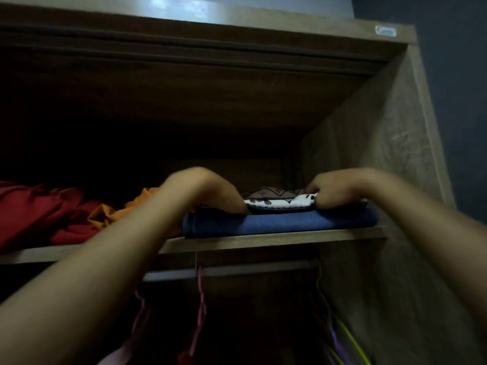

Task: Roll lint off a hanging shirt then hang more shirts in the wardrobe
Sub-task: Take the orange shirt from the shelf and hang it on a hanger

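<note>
Both arms reach up to the wardrobe's upper shelf. A small stack of folded clothes sits there: a blue garment at the bottom, a white patterned garment on it, and a brownish patterned one on top. My left hand curls down at the stack's left end, fingertips pushed between the blue and the white pieces. My right hand pinches the right end of the white patterned garment. Below the shelf runs the hanging rail with pink hangers and green hangers.
Crumpled red clothes and an orange garment lie on the shelf's left part. The wardrobe's side wall stands close on the right. The shelf's back is dark. Hanging clothes below are barely visible.
</note>
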